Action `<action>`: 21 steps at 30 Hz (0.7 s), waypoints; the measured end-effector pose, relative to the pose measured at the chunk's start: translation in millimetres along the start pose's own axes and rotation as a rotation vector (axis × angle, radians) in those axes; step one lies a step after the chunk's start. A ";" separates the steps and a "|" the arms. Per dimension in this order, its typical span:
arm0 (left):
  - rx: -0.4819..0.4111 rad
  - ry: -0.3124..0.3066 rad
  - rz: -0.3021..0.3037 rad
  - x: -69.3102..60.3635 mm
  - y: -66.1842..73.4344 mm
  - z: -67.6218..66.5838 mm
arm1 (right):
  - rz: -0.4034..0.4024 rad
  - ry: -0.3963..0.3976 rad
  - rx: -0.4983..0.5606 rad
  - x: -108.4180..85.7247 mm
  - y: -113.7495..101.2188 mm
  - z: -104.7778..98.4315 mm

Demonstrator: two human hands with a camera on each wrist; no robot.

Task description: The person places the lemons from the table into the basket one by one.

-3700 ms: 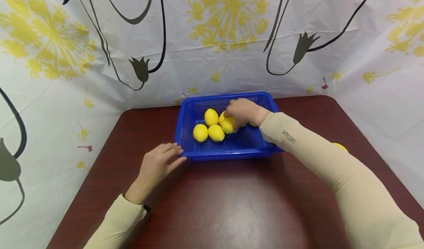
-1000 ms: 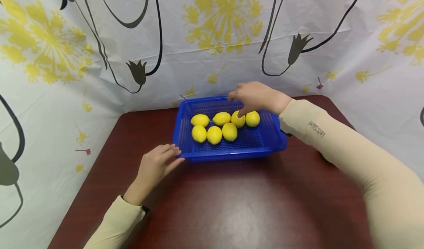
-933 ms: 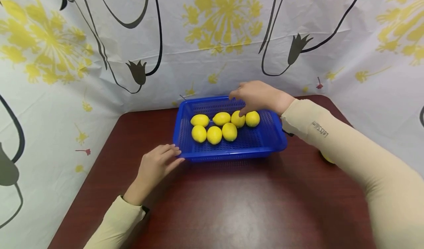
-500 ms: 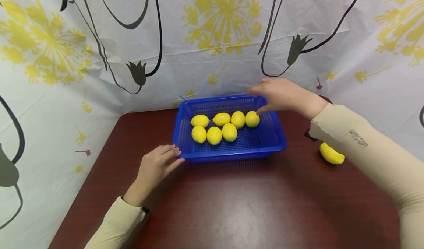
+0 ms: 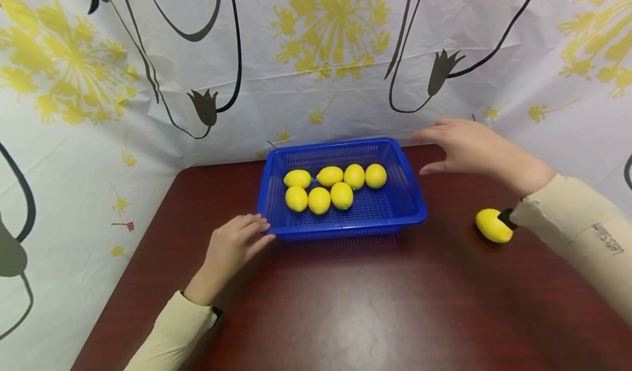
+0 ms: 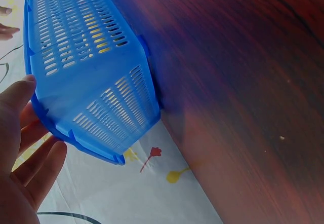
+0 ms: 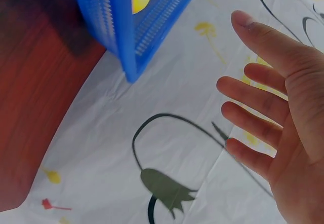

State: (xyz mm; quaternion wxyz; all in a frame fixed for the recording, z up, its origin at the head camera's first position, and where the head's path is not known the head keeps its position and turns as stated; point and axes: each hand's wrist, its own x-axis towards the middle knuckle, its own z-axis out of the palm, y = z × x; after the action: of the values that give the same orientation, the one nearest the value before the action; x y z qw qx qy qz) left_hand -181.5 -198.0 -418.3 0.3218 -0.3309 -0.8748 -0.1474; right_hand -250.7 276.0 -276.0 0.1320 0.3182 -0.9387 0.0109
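A blue plastic basket point(image 5: 345, 230) with slotted walls sits at the back of the table. Several yellow lemons point(image 5: 319, 201) lie inside it in two rough rows. My left hand point(image 5: 234, 247) holds the basket's near left corner; in the left wrist view the thumb point(image 6: 23, 89) meets the rim on one side and the fingers reach round the other. Right of the basket, my right hand point(image 5: 469, 149) hangs in the air with nothing in it. Its palm and spread fingers point(image 7: 253, 98) show in the right wrist view. One lemon point(image 5: 494, 226) lies on the table below the right wrist.
The dark reddish-brown table point(image 5: 345, 310) stretches in front of the basket. A white sheet point(image 5: 316, 107) with yellow flower and grey stem prints hangs behind the table and along both sides.
My right hand has withdrawn rightward from above the lemons and out past the basket's right side. The loose lemon, formerly covered by the sleeve, now shows. My left hand stays on the corner.
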 end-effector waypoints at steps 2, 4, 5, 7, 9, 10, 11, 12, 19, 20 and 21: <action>0.004 -0.003 -0.001 -0.2 -0.1 -0.2 | 0.013 0.000 0.010 -7.5 3.5 0.0; 0.009 -0.006 -0.001 -0.4 -0.2 -0.4 | 0.029 -0.004 0.018 -15.1 7.2 0.7; 0.010 -0.008 -0.003 -0.5 -0.2 -0.5 | 0.037 -0.005 0.019 -18.9 9.3 1.5; 0.014 -0.007 -0.003 -0.6 -0.6 -0.3 | 0.058 -0.015 0.025 -26.7 13.0 3.0; 0.013 -0.004 -0.003 -0.5 -0.7 0.0 | 0.082 -0.030 0.030 -34.6 16.8 4.7; 0.012 0.000 -0.001 -0.5 -0.9 0.3 | 0.093 -0.036 0.032 -38.5 18.6 5.5; 0.013 0.002 0.001 -0.4 -1.1 0.5 | 0.105 -0.041 0.030 -42.5 20.2 6.5; 0.013 0.005 0.003 -0.3 -1.3 0.6 | 0.120 -0.047 0.033 -46.6 21.7 7.3; 0.012 -0.003 0.003 0.1 -0.2 -1.1 | 0.189 -0.040 0.014 -72.9 33.8 19.4; 0.013 -0.004 0.002 -0.2 -0.4 -1.0 | 0.201 -0.044 0.012 -76.3 35.2 21.4; 0.014 -0.006 0.001 -0.4 -0.7 -0.9 | 0.214 -0.048 0.012 -79.4 36.7 23.5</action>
State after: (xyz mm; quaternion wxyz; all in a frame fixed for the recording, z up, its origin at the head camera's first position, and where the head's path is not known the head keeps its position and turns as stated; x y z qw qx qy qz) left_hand -181.4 -199.1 -417.9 0.3216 -0.3296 -0.8765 -0.1403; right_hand -217.8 350.1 -316.7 0.1056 0.2173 -0.9701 0.0228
